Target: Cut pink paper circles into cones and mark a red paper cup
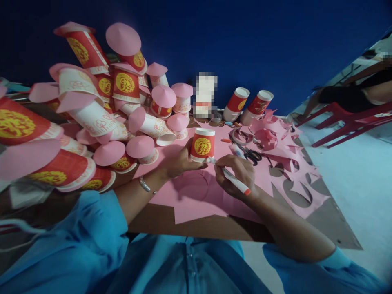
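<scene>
Two hands are working over a pink paper sheet (196, 200) lying on the table (214, 228). The right hand (237, 173) is pinching a white marker (229, 176), its tip touching the base of an upturned red paper cup (202, 145). The left hand (180, 161) is curling around that cup, pressing it onto the sheet. Scissors (249, 154) are lying just beyond; farther left, pink-capped cups (122, 98) are piling up.
</scene>
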`<state>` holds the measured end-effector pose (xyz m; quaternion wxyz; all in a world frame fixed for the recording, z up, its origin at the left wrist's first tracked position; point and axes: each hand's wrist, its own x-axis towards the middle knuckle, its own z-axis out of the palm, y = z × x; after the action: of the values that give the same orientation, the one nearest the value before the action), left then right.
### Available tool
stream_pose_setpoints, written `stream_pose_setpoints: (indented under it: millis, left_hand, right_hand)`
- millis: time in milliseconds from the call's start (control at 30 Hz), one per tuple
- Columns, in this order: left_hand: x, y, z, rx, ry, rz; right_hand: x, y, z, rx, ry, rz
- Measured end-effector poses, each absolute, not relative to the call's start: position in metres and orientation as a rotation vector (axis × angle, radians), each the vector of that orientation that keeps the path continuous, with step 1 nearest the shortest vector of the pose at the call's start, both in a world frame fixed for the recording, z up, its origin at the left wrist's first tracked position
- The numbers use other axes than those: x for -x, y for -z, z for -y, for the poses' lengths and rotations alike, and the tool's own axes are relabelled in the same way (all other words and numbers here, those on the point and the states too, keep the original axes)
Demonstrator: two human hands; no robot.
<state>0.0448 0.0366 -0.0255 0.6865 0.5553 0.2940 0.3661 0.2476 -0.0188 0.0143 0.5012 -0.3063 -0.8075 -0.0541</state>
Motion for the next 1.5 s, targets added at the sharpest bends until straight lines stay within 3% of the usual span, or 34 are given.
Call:
stream_pose_setpoints:
  millis: [1500]
  left_hand:
    - [-0.045, 0.017, -0.033, -1.244, -0.783, -0.682]
  right_hand:
    - [-0.247, -0.012, 0.019, 0.748, 0.133, 1.921]
